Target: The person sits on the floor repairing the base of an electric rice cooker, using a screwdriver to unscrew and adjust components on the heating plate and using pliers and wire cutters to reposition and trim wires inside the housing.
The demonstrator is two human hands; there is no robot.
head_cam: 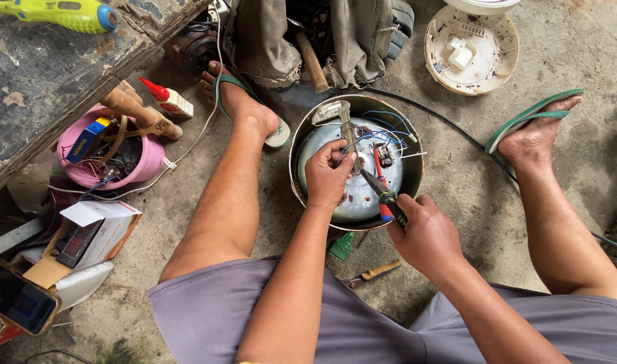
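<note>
Our left hand (pixel 329 174) pinched the upright bracket (pixel 347 131) in the pot (pixel 302 135), our right hand (pixel 423 232) clamped the screwdriver (pixel 384 195), slanting up-left toward it.

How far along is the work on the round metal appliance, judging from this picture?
Done: the round metal appliance lies open on the floor, its wiring exposed, and a white round cover lies apart. In hand: the left hand pinches a part among the wires while the right hand points a screwdriver into it. Left: the appliance is not closed again.
</note>
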